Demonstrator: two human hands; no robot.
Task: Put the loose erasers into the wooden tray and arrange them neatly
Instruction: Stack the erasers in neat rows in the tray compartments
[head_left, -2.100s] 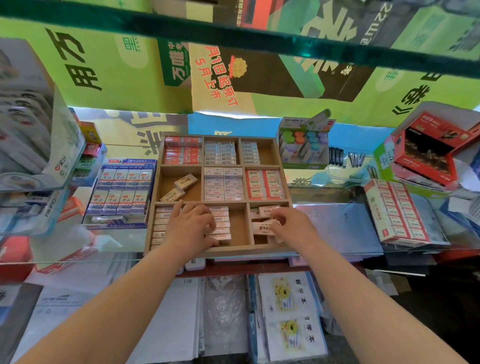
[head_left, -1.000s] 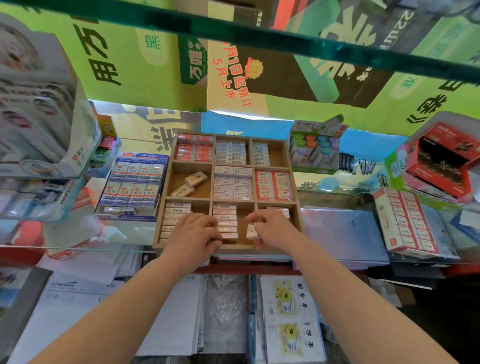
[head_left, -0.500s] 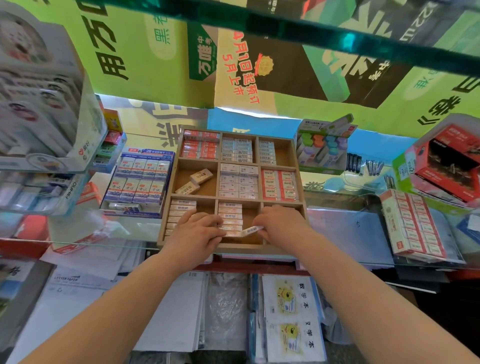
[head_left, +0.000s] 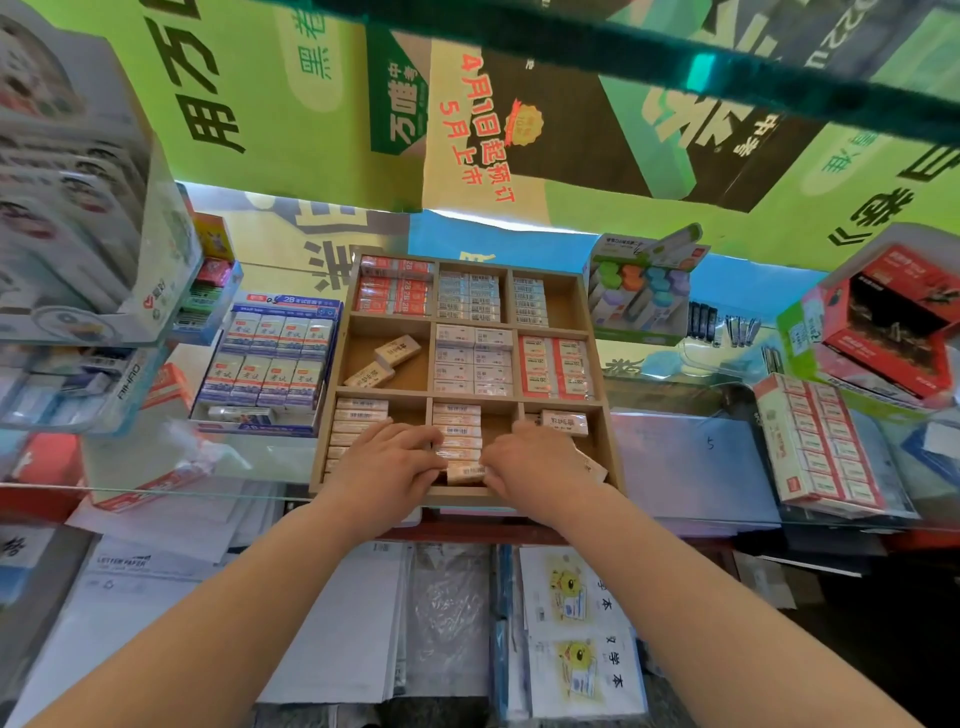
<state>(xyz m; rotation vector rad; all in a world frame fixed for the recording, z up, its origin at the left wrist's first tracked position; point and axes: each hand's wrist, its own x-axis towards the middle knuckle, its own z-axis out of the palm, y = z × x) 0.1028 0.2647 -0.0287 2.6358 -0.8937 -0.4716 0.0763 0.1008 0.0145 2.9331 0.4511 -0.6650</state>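
Observation:
A wooden tray (head_left: 601, 364) with nine compartments lies on a glass counter, most cells filled with rows of wrapped erasers. Two loose erasers (head_left: 384, 359) lie askew in the middle-left cell. Another loose eraser (head_left: 565, 422) sits at the back of the near-right cell. My left hand (head_left: 385, 462) rests over the near-left and near-middle cells, fingers against the stacked erasers (head_left: 457, 434). An eraser (head_left: 466, 472) lies at the front of the near-middle stack, pinched between the fingertips of both hands. My right hand (head_left: 535, 466) also covers part of the near-right cell.
A blue box of erasers (head_left: 270, 361) stands left of the tray. To the right are a box of red-white erasers (head_left: 818, 447) and an open red box (head_left: 893, 322). A highlighter display (head_left: 644, 291) stands behind. The glass counter edge (head_left: 156, 488) runs below my hands, papers underneath.
My right hand moved left from the near-right cell with an eraser, which now lies at the front of the near-middle stack. My left hand stayed put.

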